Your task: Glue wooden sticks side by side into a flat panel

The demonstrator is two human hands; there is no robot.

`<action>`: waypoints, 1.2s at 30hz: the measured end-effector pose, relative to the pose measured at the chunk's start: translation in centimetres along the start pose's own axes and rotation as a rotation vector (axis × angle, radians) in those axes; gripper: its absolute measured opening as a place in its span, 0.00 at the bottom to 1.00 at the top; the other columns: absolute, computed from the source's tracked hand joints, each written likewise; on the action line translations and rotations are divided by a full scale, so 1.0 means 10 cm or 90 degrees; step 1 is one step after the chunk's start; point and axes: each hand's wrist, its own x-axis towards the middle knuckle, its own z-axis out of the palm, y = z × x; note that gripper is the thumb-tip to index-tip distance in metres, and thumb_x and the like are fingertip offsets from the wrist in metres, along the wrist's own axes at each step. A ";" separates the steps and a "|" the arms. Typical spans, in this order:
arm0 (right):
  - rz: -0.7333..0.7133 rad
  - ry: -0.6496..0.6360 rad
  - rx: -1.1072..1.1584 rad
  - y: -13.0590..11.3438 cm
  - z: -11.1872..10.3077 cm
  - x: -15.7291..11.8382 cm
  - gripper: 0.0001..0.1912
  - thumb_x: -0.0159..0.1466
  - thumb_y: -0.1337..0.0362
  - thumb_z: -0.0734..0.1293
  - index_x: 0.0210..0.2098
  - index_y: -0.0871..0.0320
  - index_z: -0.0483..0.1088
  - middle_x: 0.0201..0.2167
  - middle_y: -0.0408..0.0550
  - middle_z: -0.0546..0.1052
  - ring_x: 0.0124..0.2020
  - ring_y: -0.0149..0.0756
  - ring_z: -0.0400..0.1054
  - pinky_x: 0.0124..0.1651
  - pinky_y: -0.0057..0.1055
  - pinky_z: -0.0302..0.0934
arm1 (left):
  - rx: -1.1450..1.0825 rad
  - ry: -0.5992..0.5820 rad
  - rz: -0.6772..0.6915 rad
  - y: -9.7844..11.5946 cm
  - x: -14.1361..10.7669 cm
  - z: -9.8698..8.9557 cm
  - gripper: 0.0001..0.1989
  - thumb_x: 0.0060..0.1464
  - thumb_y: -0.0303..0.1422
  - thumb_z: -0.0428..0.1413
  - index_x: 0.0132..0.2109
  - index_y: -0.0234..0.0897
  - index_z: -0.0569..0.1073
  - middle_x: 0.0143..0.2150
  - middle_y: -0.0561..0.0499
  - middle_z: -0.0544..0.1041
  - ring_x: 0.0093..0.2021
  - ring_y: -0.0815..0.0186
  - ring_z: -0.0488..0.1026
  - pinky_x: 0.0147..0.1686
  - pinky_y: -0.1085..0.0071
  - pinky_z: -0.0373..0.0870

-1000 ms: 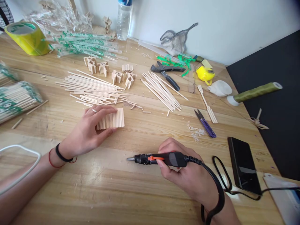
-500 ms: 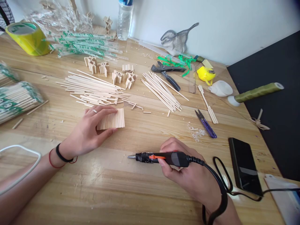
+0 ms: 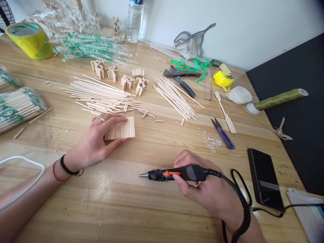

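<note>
My right hand (image 3: 205,190) is at the near right, closed around a black pen-shaped tool (image 3: 157,174), with the thumb beside its orange lever (image 3: 172,173). The tool's bare metal tip points left over the bench (image 3: 121,209); I cannot tell whether it touches the wood. A thick black cord (image 3: 247,212) runs from its rear end across my wrist. At the near left, a white cable (image 3: 25,158) crosses in front of my forearm.

A little farther off, left of the tool's tip, my left hand (image 3: 95,143) is partly curled, gripping a flat panel of short sticks (image 3: 124,127) laid side by side. The thumb is at its near edge and the fingers reach over its far side, so the panel's left part is hidden. The panel's right end shows clear of my fingers, well apart from the tip.

To the right lies a dark phone (image 3: 265,179), and beyond it purple-handled snips (image 3: 224,135). Past the panel, loose sticks (image 3: 101,96) spread across the left, with another bundle of sticks (image 3: 174,99) to their right. Small stick assemblies (image 3: 140,86) stand behind them. Farthest off, green-printed wrappers (image 3: 86,44) lie in front of a clear bottle (image 3: 134,22) by the wall.
</note>
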 end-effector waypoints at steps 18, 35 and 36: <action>0.020 0.043 -0.017 0.00 0.03 0.01 0.12 0.67 0.73 0.68 0.35 0.51 0.64 0.31 0.39 0.72 0.28 0.32 0.69 0.33 0.29 0.63 | 0.003 -0.001 0.002 -0.02 -0.01 0.01 0.21 0.69 0.44 0.57 0.64 0.44 0.71 0.65 0.45 0.76 0.66 0.48 0.72 0.68 0.49 0.65; 0.066 0.031 -0.072 0.06 0.02 -0.01 0.11 0.68 0.68 0.68 0.31 0.51 0.63 0.29 0.41 0.71 0.26 0.33 0.64 0.30 0.31 0.60 | 0.002 0.005 0.011 -0.03 0.00 0.02 0.23 0.68 0.46 0.57 0.64 0.42 0.72 0.65 0.43 0.77 0.65 0.47 0.73 0.67 0.48 0.67; 0.071 0.030 -0.076 0.07 0.01 -0.01 0.11 0.68 0.67 0.68 0.31 0.51 0.63 0.29 0.40 0.71 0.25 0.33 0.64 0.30 0.31 0.59 | 0.002 0.004 0.010 -0.02 0.00 0.02 0.23 0.68 0.47 0.57 0.64 0.42 0.72 0.65 0.43 0.77 0.65 0.47 0.73 0.67 0.48 0.67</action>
